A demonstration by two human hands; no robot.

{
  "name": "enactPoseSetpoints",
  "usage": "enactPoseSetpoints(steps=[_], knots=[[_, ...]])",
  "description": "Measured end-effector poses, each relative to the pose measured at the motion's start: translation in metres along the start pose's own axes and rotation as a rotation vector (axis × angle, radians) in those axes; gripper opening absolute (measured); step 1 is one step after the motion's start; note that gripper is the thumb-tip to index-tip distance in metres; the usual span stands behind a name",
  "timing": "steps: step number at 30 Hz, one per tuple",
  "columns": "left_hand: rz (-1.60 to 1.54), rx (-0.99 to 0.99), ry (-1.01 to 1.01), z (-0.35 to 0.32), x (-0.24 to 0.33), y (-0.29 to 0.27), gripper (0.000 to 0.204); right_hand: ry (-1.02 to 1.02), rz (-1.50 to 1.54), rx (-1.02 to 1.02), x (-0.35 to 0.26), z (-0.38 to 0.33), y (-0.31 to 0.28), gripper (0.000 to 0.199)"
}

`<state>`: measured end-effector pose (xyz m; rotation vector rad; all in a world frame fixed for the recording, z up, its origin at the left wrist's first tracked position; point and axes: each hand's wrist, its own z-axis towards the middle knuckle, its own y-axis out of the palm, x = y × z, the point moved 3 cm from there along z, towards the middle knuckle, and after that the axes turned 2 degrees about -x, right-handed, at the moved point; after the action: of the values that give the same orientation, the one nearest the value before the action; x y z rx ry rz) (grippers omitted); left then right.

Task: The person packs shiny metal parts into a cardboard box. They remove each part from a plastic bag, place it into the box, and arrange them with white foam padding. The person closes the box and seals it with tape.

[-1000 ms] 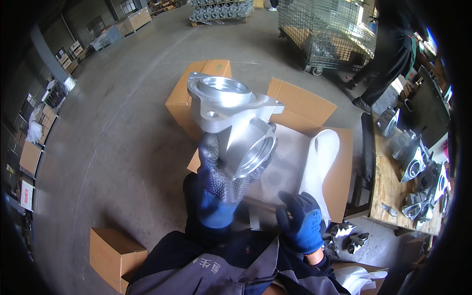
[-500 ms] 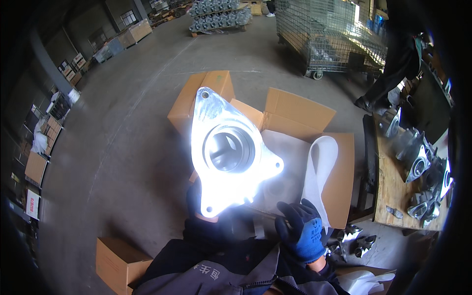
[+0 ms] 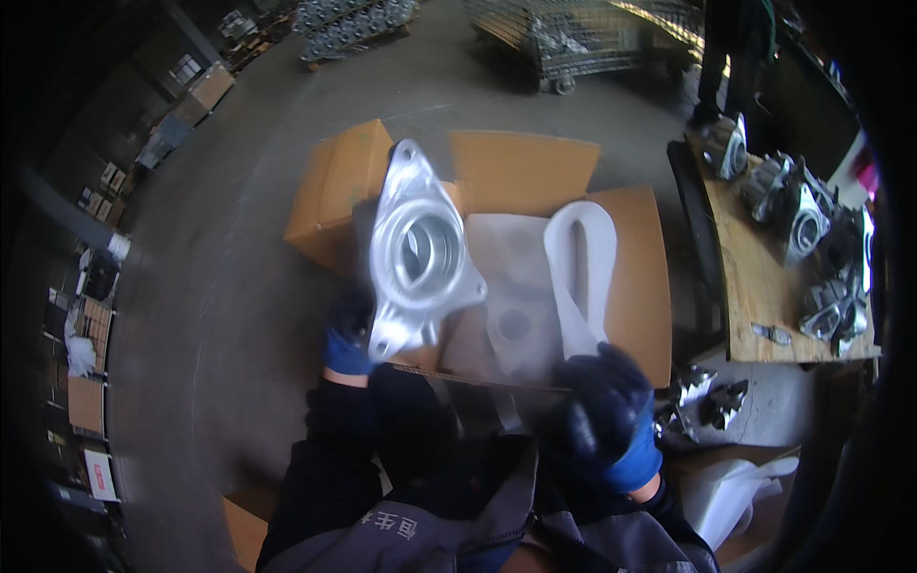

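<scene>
My left hand (image 3: 350,336), in a blue and black glove, is closed on a silvery metal flange casting (image 3: 418,250). The casting has a round central bore and lobes with small holes, and is held up with its bore facing me. Most of my left fingers are hidden behind it. My right hand (image 3: 616,415), gloved alike, is by the near edge of an open cardboard box (image 3: 635,277), at the lower end of a looped white foam sheet (image 3: 600,258). Its fingers are curled and smeared, so a grip on the foam cannot be made out. Translucent wrapping (image 3: 506,286) covers the box's contents, with a dark round shape showing through.
Another cardboard box (image 3: 334,186) stands at the far left of the open one. On the right, a wooden bench (image 3: 750,320) bears several metal castings (image 3: 807,224). More metal parts (image 3: 726,406) lie below it. A wire cage cart (image 3: 573,43) and a person's legs (image 3: 721,72) are farther back.
The casting has turned and lowered away from the glare, still in my left hand. My right hand has shifted beside the foam's lower end. The whole view has tilted and moved.
</scene>
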<state>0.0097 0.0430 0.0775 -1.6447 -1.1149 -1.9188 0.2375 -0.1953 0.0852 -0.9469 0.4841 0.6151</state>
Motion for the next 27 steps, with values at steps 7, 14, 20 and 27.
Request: enactPoseSetpoints(steps=[7,14,20,27], knots=[[0.1,-0.071,-0.259,0.09,-0.052,-0.001,0.056,0.19,-0.146,0.3,0.022,-0.03,-0.031,0.034],[0.883,0.09,-0.568,0.155,-0.105,0.018,0.066,0.248,-0.141,0.36,0.024,-0.038,-0.035,0.033],[1.67,0.248,-0.069,0.176,-0.146,-0.002,0.079,0.303,-0.14,0.366,0.035,-0.038,-0.033,0.03],[1.928,0.163,0.368,0.179,-0.147,-0.057,0.065,0.334,-0.074,0.292,0.053,-0.047,-0.022,0.03]])
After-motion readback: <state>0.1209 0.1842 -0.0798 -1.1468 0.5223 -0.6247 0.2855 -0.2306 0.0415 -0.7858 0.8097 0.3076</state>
